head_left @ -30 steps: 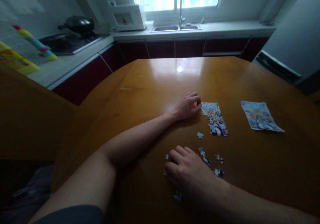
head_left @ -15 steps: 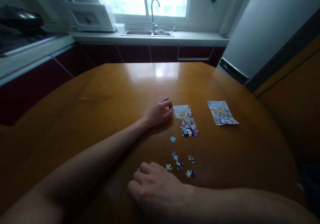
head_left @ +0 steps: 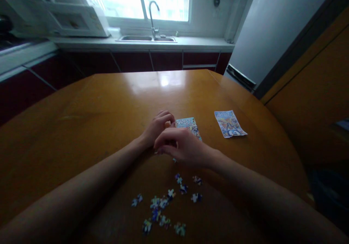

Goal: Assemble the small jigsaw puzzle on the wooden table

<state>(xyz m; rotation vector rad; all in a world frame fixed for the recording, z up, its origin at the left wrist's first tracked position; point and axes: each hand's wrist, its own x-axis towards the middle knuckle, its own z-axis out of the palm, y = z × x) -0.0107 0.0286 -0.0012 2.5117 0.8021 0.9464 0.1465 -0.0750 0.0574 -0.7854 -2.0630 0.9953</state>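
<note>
A partly built colourful jigsaw [head_left: 188,124] lies on the wooden table [head_left: 103,106]. My left hand [head_left: 158,125] rests at its left edge, fingers curled against it. My right hand [head_left: 180,146] hovers over the jigsaw's lower part with fingers bent downward, covering most of it; whether a piece is in them is hidden. Several loose puzzle pieces [head_left: 166,204] lie scattered on the table nearer to me, below both hands.
A printed picture sheet [head_left: 229,123] lies right of the jigsaw. Beyond the table runs a counter with a sink and tap [head_left: 152,26], a white microwave [head_left: 76,19] and a window. A grey fridge [head_left: 272,29] stands at the right, wooden panelling beside it.
My right hand has lifted from the loose pieces and moved up over the jigsaw, next to my left hand. The view has turned right, and more loose pieces show.
</note>
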